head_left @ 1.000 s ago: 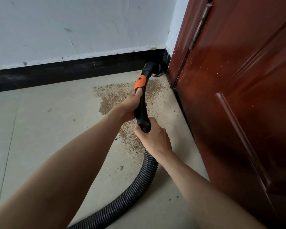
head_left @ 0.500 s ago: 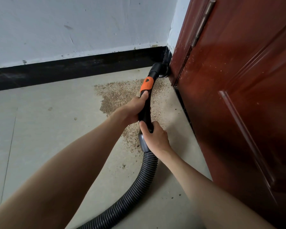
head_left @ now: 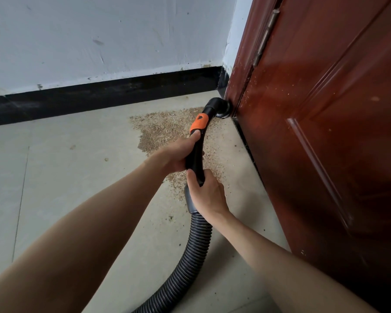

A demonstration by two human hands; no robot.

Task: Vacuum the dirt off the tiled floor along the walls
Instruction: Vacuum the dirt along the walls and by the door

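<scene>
Two hands: both on the vacuum's black curved plastic handle tube [head_left: 195, 154], one behind the other.
Nozzle: the round black nozzle head [head_left: 220, 108] sits low in the corner, touching or just beside the foot of the dark red wooden door frame [head_left: 239, 64]; a second ago it was further left, against the black skirting strip [head_left: 99, 96], so it has swung right into the corner.
Left hand: the left hand [head_left: 178, 154] is clenched around the tube just below the orange plastic collar [head_left: 199, 124], thumb lying up toward the collar.
Right hand: the right hand [head_left: 209, 193] grips the tube's lower end, where a grey cuff joins the ribbed dark grey hose [head_left: 190, 256].
Dirt: a patch of tan sawdust-like grit [head_left: 163, 129] lies on the pale tiled floor [head_left: 66, 177], from the corner back toward the hands and under the tube; thinner specks trail along the foot of the glossy red-brown panelled door [head_left: 325, 154].
Meaning: the corner seems to be the stretch in hand, while most of the patch looks uncleared, so the task appears far from finished.
Next: likely the nozzle must be drawn back through the grit, then along the skirting.
Wall: scuffed white plaster [head_left: 99, 41] above the skirting.
</scene>
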